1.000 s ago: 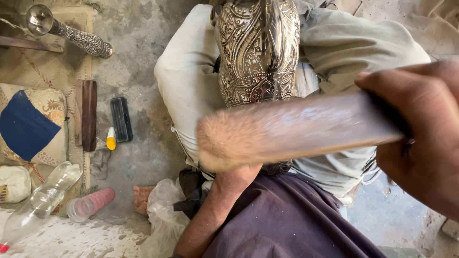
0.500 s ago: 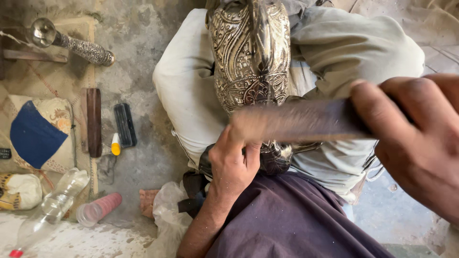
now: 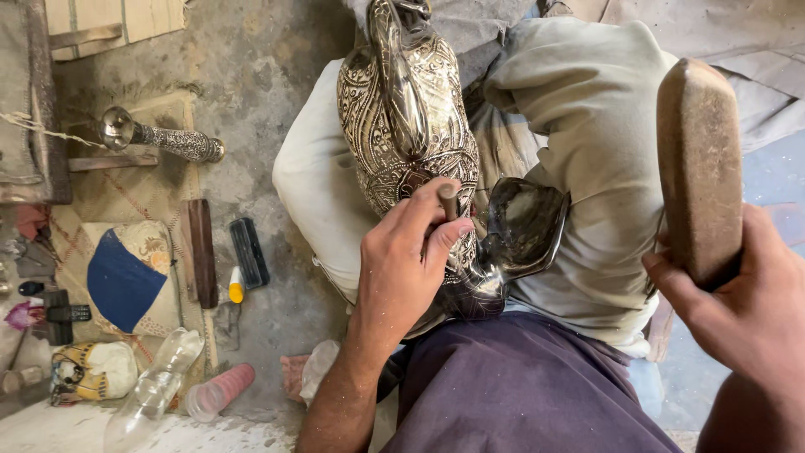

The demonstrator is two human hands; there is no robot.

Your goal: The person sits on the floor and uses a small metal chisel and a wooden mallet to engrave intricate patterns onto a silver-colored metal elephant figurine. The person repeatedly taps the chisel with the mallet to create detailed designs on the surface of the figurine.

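An engraved silver metal vessel point(image 3: 402, 126) with ornate chased patterns rests on my lap between my knees. My left hand point(image 3: 402, 260) grips a small dark punch point(image 3: 449, 201) upright, its tip pressed on the vessel's lower body. My right hand point(image 3: 746, 310) holds a brown wooden mallet block point(image 3: 698, 168), raised at the right, well apart from the punch. A dark shiny base part point(image 3: 524, 226) of the vessel sits just right of my left hand.
On the concrete floor at the left lie a blue and cream cushion point(image 3: 130, 277), a wooden stick point(image 3: 201, 264), a black brush point(image 3: 250, 252), an engraved metal stem point(image 3: 163, 138), an empty plastic bottle point(image 3: 155, 390) and pink cups point(image 3: 218, 393).
The mallet has swung up and away to the right from above the vessel. My left hand has settled the punch onto the vessel's lower body.
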